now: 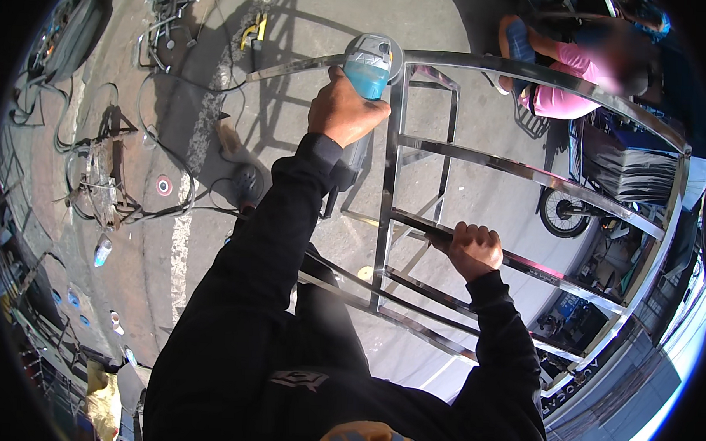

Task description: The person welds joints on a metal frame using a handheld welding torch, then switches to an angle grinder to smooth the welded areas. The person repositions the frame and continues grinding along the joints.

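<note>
My left hand (pixel 345 110) is closed around an angle grinder (pixel 369 69) with a teal body and a grey metal head. The grinder's round disc lies against or very close to the corner of a shiny metal frame (pixel 391 163); I cannot tell whether they touch. The frame is built of square tubes with several crossbars, and it stands tilted in front of me and to my right. Lower down, my right hand (pixel 475 250) is wrapped in a fist around one of its crossbars (pixel 545 275). Both arms are in black sleeves.
A person in a pink shirt (pixel 563 102) crouches beyond the frame at the far right, near a motorcycle wheel (pixel 563 212). Black cables (pixel 150 124) run over the pavement on the left. A yellow-handled tool (pixel 254 32) and a plastic bottle (pixel 102 251) lie on the ground.
</note>
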### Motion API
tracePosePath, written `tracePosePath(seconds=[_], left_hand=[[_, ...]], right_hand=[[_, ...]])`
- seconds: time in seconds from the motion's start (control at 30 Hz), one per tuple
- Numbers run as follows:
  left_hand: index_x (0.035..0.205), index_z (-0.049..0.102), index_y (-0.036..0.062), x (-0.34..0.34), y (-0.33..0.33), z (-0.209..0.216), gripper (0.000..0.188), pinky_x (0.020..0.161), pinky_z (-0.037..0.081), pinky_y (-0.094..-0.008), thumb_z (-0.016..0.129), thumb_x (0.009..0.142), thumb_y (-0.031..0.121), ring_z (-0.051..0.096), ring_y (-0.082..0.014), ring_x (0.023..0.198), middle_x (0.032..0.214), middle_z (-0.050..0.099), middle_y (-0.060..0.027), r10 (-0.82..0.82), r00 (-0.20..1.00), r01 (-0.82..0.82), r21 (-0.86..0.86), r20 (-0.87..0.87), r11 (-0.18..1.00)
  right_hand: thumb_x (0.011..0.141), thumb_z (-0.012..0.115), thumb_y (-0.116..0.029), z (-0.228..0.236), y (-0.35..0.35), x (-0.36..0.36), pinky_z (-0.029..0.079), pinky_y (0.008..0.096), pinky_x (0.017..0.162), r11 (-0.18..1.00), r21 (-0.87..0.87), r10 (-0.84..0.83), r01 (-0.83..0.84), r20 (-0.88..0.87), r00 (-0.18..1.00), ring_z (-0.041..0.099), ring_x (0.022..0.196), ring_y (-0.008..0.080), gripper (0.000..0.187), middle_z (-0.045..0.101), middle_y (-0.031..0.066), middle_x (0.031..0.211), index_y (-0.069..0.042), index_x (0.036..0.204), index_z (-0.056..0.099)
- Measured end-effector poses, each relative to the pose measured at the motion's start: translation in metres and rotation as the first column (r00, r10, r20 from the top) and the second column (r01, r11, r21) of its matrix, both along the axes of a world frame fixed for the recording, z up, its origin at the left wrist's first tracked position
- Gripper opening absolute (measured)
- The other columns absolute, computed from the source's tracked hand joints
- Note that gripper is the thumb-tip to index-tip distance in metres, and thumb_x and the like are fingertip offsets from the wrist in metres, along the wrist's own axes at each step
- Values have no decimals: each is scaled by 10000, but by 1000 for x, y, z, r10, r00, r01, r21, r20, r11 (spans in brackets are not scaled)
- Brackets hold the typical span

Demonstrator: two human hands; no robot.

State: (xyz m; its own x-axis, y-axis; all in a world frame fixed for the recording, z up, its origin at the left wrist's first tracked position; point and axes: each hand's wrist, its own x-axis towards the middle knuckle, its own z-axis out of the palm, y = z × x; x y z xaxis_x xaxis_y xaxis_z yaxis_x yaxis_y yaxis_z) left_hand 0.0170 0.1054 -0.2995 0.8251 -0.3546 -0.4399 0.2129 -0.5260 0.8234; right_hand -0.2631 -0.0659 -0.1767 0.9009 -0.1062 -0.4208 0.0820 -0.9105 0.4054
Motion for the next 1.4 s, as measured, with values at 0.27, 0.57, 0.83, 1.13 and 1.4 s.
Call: tracePosePath(seconds=[0.27, 0.57, 0.83, 1.13, 1.4], left_hand=[[1213, 431, -102, 1, 21, -13, 711, 853, 583, -475, 739, 719, 308, 711, -458, 950, 1018, 701, -314, 27, 998, -26, 26, -61, 999], [1204, 448, -86, -2, 18, -13, 689, 872, 581, -473, 750, 721, 302, 711, -456, 958, 1026, 702, -307, 26, 1000, -26, 52, -17, 998], [1202, 437, -75, -6, 7, -13, 684, 900, 574, -475, 746, 728, 309, 706, -467, 981, 1019, 697, -316, 6, 1000, -6, 4, -25, 1000], [1230, 429, -103, 6, 44, -60, 741, 914, 561, -461, 738, 719, 335, 698, -453, 1020, 1067, 690, -325, 53, 998, -53, 25, -18, 998], [1179, 576, -53, -20, 151, -134, 621, 791, 560, -364, 845, 707, 246, 692, -234, 884, 1042, 699, -135, 250, 944, -282, -133, -214, 950]], right_hand=[[764, 741, -717, -5, 0, 3, 460, 373, 536, 997, -14, 72, -72, 88, 993, 606, 562, 222, 640, 548, 31, 553, -128, 653, 516], [768, 736, -721, -5, 1, 5, 446, 361, 522, 995, -12, 104, -103, 120, 987, 582, 540, 213, 640, 542, 29, 549, -133, 650, 511], [767, 737, -723, -3, 4, 7, 449, 358, 515, 996, -11, 90, -90, 96, 991, 581, 534, 208, 642, 523, 23, 544, -135, 642, 512], [766, 733, -726, -1, 6, 10, 472, 360, 544, 999, -33, 24, -23, 38, 999, 616, 572, 216, 639, 582, 42, 585, -129, 658, 532], [786, 727, -729, -4, 7, 9, 454, 335, 526, 998, -12, 55, -54, 103, 993, 569, 542, 177, 655, 532, 11, 567, -125, 637, 521]])
